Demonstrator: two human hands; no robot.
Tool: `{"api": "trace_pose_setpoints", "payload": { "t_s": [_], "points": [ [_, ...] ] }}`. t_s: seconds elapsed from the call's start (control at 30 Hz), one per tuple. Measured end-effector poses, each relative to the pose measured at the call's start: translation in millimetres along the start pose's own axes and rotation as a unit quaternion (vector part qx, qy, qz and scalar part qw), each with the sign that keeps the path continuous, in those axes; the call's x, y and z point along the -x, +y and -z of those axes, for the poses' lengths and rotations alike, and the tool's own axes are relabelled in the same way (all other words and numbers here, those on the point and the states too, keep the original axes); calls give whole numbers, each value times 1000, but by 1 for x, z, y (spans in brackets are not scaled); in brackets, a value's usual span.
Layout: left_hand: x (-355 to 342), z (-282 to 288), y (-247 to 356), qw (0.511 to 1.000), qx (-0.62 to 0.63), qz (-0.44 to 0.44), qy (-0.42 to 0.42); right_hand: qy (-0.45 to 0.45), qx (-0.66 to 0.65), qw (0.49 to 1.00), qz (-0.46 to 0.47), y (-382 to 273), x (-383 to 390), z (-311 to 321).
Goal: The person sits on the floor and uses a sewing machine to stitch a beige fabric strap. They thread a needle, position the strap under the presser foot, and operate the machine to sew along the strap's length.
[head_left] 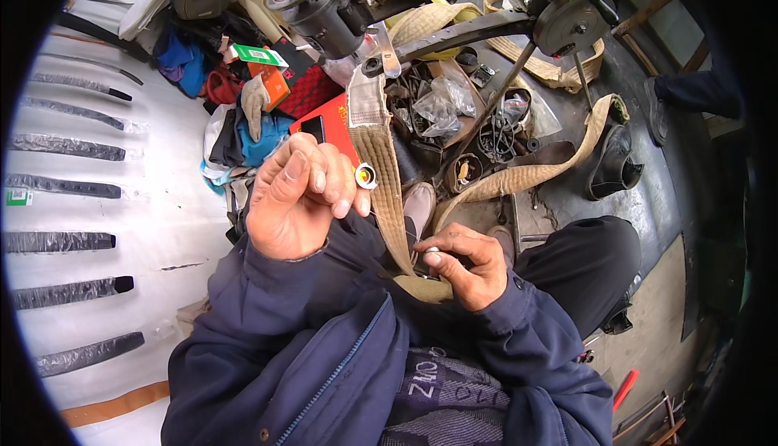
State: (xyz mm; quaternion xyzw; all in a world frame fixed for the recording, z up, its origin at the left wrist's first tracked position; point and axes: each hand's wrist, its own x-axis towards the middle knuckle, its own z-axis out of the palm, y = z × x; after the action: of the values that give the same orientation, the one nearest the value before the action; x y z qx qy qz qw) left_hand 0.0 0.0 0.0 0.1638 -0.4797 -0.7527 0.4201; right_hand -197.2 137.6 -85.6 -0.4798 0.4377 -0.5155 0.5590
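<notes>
My left hand [301, 195] is raised at centre, fingers curled, with a thin pale thread running from it toward my right hand. A small round silver piece with a coloured middle [365, 175] sits beside its fingertips. Behind it a quilted tan strap [381, 219] hangs from near the machine down to my lap. My right hand [466, 263], lower and to the right, is closed in a pinch beside the strap, with a small shiny object [432, 251] at its fingertips, too small to name.
A black cast-metal machine [320, 20] stands overhead. Behind are a red box [324, 109], cloths [259, 146] and bags of small parts [442, 109]. Wrapped dark strips [65, 292] lie on a white sheet at left. A black shoe [612, 166] and another person's dark-clad leg [701, 93] are at right.
</notes>
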Motion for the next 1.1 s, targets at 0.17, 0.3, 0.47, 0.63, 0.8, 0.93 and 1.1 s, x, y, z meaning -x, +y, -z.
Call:
{"api": "trace_pose_setpoints", "payload": {
  "t_s": [0.17, 0.3, 0.47, 0.63, 0.8, 0.93, 1.1],
  "points": [
    [-9, -10, 2, 997, -68, -9, -23, 32, -41, 998, 24, 2, -1, 1],
    [-8, -31, 15, 992, -112, -16, -48, 16, -35, 999, 13, 6, -3, 1],
    [-20, -43, 23, 981, -175, 43, -66, -16, -67, 997, -30, 9, -1, 2],
    [-27, -48, 36, 940, -320, 58, -101, 0, -125, 988, -87, 9, 1, 6],
    [-26, -54, 46, 888, -441, 89, -93, 17, -107, 988, -109, 14, 3, 4],
    [-29, -53, 51, 835, -545, 3, -74, 26, -72, 989, -128, 15, 5, 6],
    [-29, -52, 56, 809, -585, -33, -40, 47, -97, 988, -112, 11, 6, 7]
  ]
}}
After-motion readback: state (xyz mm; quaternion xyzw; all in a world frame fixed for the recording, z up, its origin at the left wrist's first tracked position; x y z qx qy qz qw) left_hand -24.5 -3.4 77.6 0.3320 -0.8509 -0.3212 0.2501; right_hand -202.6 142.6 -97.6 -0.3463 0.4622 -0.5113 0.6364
